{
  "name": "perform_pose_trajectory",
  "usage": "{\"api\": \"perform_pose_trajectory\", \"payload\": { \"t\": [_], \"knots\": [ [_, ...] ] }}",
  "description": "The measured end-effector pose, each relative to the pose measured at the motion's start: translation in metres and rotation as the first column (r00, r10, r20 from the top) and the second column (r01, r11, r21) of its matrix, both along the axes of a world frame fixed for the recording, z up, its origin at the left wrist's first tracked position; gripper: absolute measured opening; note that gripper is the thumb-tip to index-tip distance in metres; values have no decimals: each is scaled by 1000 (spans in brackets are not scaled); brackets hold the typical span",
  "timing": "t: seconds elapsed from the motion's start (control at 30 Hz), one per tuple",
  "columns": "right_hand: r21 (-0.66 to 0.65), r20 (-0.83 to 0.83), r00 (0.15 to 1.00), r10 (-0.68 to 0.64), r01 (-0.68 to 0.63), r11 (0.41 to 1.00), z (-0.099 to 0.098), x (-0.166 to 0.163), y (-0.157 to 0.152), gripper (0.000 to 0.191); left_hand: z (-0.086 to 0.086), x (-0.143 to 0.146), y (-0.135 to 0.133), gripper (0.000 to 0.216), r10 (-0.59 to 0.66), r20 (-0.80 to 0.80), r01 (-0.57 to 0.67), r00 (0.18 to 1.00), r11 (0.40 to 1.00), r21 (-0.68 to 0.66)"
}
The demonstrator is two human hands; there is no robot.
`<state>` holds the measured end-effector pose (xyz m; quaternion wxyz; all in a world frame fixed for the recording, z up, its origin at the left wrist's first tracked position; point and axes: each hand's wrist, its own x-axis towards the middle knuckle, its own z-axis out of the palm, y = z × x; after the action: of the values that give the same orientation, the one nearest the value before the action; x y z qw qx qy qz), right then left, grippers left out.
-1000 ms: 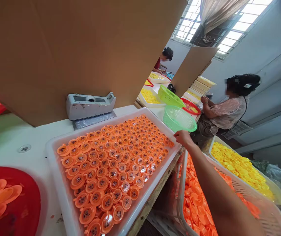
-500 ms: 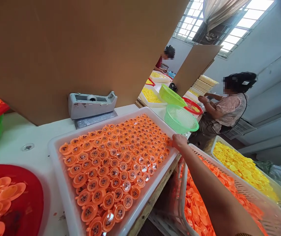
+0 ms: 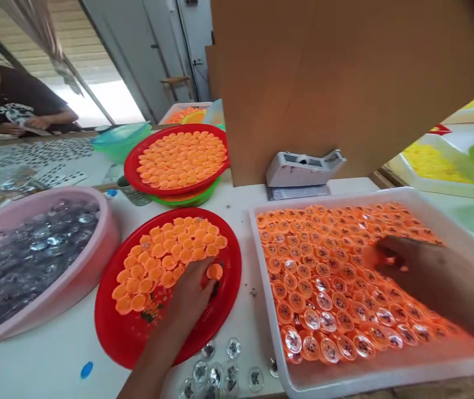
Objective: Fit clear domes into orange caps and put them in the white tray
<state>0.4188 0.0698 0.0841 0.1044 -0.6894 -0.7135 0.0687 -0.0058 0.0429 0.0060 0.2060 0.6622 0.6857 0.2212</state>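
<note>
My left hand (image 3: 193,291) is over a red plate (image 3: 114,332) that bears several small round orange pieces (image 3: 154,263). An orange disc (image 3: 214,271) sits between its thumb and fingers. Over the white tray (image 3: 272,332), my right hand (image 3: 407,260) is smeared by motion. There is orange at its fingertips, but I cannot tell whether it holds a piece. Rows of orange cup-shaped pieces with clear domes and dark printed pictures (image 3: 339,302) fill most of the tray. Loose clear domes (image 3: 216,374) lie on the table between plate and tray.
A pink basin (image 3: 104,221) full of clear domes stands at left. Behind the plate, another red plate (image 3: 131,166) of orange pieces rests on a green basin (image 3: 204,194). A tape dispenser (image 3: 303,172) stands before a cardboard panel (image 3: 324,83). Another person (image 3: 25,105) sits back left.
The view has swung left. My right hand has left the tray's right rim and is now over its pieces. My left hand has come into view with an orange disc.
</note>
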Motion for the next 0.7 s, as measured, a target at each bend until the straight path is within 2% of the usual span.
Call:
{"api": "perform_pose_trajectory", "payload": {
  "t": [0.07,0.17,0.23,0.33,0.43,0.5,0.6,0.7],
  "knots": [
    [-65,-27,989,145,-146,987,7,-61,5,8,-4,4,4,36,2,22,-3,1000,1000,14],
    [-77,-66,924,377,-382,921,8,-149,16,15,-2,9,10,34,-16,67,14,998,999,31],
    [-123,4,858,514,-510,851,0,-197,25,15,3,5,11,35,-8,84,5,996,999,36],
    [-198,58,795,604,-584,787,-25,-247,36,13,11,-8,5,35,41,89,-44,995,999,29],
    [-253,72,765,640,-606,754,-49,-275,43,16,18,-26,-11,30,117,90,-118,989,993,4],
    [-272,69,754,654,-616,739,-56,-282,43,18,20,-36,-25,25,165,94,-163,982,986,-21],
    [-260,40,756,653,-623,738,-49,-279,30,20,25,-47,-44,22,214,116,-208,970,976,-65],
    [-256,3,759,651,-629,734,-28,-265,-7,29,28,-50,-57,20,254,191,-226,948,961,-159]
  ]
}}
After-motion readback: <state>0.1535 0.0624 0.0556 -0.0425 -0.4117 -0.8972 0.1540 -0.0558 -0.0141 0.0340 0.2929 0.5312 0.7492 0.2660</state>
